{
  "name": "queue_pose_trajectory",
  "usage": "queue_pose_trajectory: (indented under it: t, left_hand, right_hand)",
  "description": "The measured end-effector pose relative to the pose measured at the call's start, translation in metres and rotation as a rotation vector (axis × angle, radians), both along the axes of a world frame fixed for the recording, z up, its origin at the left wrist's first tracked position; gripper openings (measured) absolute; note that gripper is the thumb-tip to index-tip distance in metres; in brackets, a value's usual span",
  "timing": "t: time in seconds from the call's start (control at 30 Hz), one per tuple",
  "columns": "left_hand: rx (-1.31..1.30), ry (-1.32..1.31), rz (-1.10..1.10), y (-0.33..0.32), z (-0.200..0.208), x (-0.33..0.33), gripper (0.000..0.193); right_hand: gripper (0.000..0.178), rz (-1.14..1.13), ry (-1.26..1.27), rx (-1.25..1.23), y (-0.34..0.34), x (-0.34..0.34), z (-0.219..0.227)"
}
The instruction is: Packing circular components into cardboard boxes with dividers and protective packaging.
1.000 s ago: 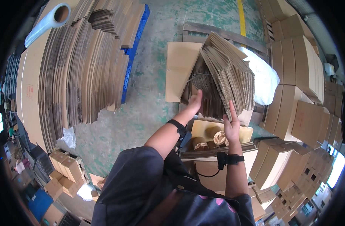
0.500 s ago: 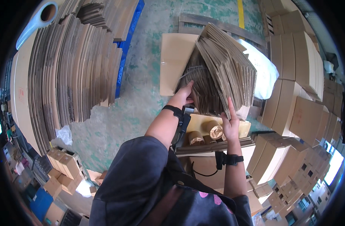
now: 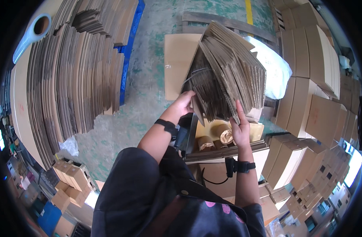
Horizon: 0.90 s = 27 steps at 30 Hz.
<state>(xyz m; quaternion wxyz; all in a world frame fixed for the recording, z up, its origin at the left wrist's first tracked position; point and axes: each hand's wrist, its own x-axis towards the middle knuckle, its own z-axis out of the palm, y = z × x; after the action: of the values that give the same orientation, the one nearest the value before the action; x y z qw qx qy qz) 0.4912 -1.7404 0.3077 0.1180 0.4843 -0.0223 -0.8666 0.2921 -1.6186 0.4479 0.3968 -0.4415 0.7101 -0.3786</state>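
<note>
A thick bundle of folded cardboard sheets stands fanned out in front of me, tilted, with a pale strap across its darker left part. My left hand closes on the lower left edge of this bundle, the thumb on top. At its lower right end, my right hand grips the sheets' edge between thumb and fingers, the index finger laid along the side. Just below the bundle, paper-wrapped rolls lie in an open box.
Tall stacks of flattened cardboard fill the left side by a blue rack beam. A white bag lies right of the bundle, a flat cardboard sheet to its left. Carton stacks line the right; a wooden pallet lies beyond.
My left hand has shifted left and slightly down on the bundle's edge, pulling a flap outward. The right hand keeps its grip. The view has turned a little.
</note>
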Motion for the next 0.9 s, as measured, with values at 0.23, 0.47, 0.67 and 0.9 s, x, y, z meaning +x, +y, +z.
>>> queue_pose_trajectory:
  t: [0.23, 0.47, 0.67, 0.9]
  left_hand:
    - [-0.198, -0.102, -0.496, -0.024, 0.086, 0.035, 0.025]
    - [-0.341, -0.057, -0.500, 0.028, 0.136, 0.116, 0.047]
    - [-0.249, -0.125, -0.660, 0.001, 0.118, 0.074, 0.042]
    - [-0.299, -0.320, -0.824, -0.001, 0.129, 0.079, 0.030]
  right_hand:
    - [0.063, 0.013, -0.001, -0.024, -0.001, -0.004, 0.000]
    - [0.063, 0.024, 0.069, -0.060, 0.003, -0.008, -0.010]
    - [0.064, 0.018, 0.085, -0.023, 0.003, -0.002, -0.009]
    - [0.062, -0.007, 0.077, -0.068, 0.012, 0.003, -0.010]
